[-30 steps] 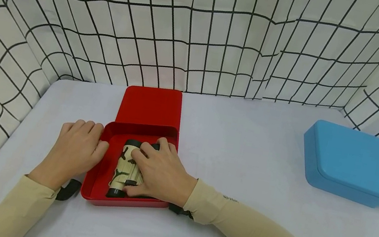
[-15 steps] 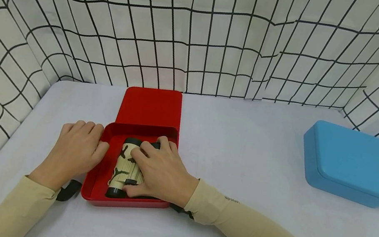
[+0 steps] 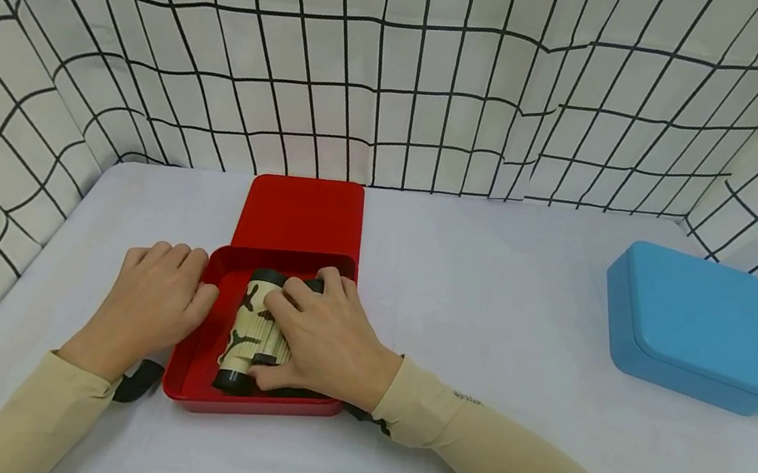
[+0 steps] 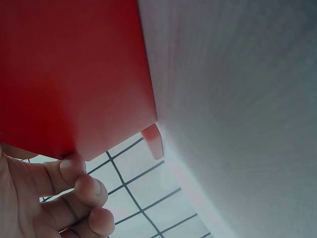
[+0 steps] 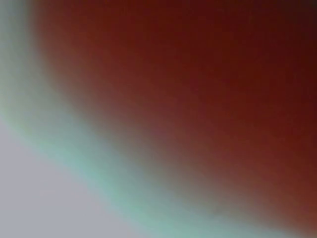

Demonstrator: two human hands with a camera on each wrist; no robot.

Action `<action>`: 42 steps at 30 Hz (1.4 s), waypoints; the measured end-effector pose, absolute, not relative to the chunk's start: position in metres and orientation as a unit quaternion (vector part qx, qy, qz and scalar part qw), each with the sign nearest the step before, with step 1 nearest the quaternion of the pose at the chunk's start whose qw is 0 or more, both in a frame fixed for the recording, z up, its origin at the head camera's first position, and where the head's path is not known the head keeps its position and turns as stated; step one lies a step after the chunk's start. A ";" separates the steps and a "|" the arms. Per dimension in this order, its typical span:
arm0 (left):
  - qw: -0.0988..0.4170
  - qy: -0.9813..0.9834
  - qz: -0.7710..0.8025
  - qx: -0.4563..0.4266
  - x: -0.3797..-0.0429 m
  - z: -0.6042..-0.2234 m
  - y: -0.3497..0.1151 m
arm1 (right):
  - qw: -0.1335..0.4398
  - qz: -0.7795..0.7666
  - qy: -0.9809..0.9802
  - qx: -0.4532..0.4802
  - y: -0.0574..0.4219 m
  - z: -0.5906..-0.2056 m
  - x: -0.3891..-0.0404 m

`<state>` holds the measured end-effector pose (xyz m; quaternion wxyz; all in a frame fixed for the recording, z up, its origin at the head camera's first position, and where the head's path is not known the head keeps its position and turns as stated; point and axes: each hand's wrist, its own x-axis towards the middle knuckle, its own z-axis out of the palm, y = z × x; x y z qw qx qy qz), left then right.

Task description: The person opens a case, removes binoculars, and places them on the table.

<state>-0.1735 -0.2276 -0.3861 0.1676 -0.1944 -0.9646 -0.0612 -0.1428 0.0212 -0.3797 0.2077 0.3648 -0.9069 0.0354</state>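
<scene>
My right hand [image 3: 333,343] reaches over the right wall of the open red box [image 3: 202,374] and grips a pair of camouflage-patterned binoculars [image 3: 246,327]. Their left barrel shows, cream with dark green marks and black ends; the hand hides much of the right barrel. On the box's left wall my left hand [image 3: 159,291] holds the rim, its thumb at the top edge. In the left wrist view, curled fingers [image 4: 90,191] meet the edge of the red wall [image 4: 84,89]. The right wrist view is only a dark red blur beside pale grey.
The red lid [image 3: 301,214] lies folded back behind the box. A closed blue box [image 3: 714,321] sits at the far right of the white table [image 3: 476,288]. Black wire mesh [image 3: 421,58] over white panels encloses the back and sides.
The binoculars have shifted slightly up and away within the red box, with the right hand moving along. The left hand stays at the rim.
</scene>
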 end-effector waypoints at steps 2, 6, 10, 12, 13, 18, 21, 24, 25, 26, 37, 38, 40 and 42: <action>0.167 -0.965 -0.062 -0.195 -0.173 -0.386 -0.228 | 0.210 0.035 -0.907 0.364 0.022 -0.379 -0.143; 0.169 -0.964 -0.065 -0.196 -0.173 -0.386 -0.227 | 0.213 0.036 -0.906 0.365 0.022 -0.379 -0.144; 0.172 -0.963 -0.065 -0.198 -0.174 -0.387 -0.228 | 0.215 0.041 -0.905 0.365 0.023 -0.379 -0.144; 0.174 -0.962 -0.065 -0.199 -0.174 -0.387 -0.228 | 0.210 0.042 -0.906 0.364 0.023 -0.379 -0.144; 0.174 -0.962 -0.064 -0.199 -0.174 -0.387 -0.228 | 0.207 0.041 -0.907 0.364 0.023 -0.379 -0.145; 0.175 -0.962 -0.063 -0.200 -0.175 -0.388 -0.228 | 0.195 0.036 -0.911 0.362 0.023 -0.376 -0.145; 0.175 -0.962 -0.064 -0.201 -0.175 -0.388 -0.228 | 0.197 0.033 -0.911 0.361 0.024 -0.376 -0.146; 0.179 -0.961 -0.066 -0.203 -0.175 -0.388 -0.228 | 0.203 0.033 -0.910 0.360 0.024 -0.375 -0.146; 0.181 -0.960 -0.067 -0.204 -0.175 -0.388 -0.228 | 0.206 0.034 -0.909 0.361 0.025 -0.374 -0.146; 0.183 -0.959 -0.067 -0.205 -0.175 -0.388 -0.228 | 0.209 0.034 -0.908 0.360 0.025 -0.374 -0.146; 0.188 -0.958 -0.068 -0.206 -0.174 -0.388 -0.228 | 0.231 0.047 -0.901 0.364 0.028 -0.373 -0.148; 0.190 -0.957 -0.069 -0.207 -0.175 -0.388 -0.228 | 0.231 0.048 -0.901 0.365 0.028 -0.373 -0.148; 0.192 -0.957 -0.069 -0.208 -0.175 -0.388 -0.228 | 0.233 0.048 -0.900 0.366 0.028 -0.373 -0.148; 0.195 -0.956 -0.069 -0.208 -0.175 -0.388 -0.228 | 0.235 0.047 -0.898 0.368 0.028 -0.373 -0.148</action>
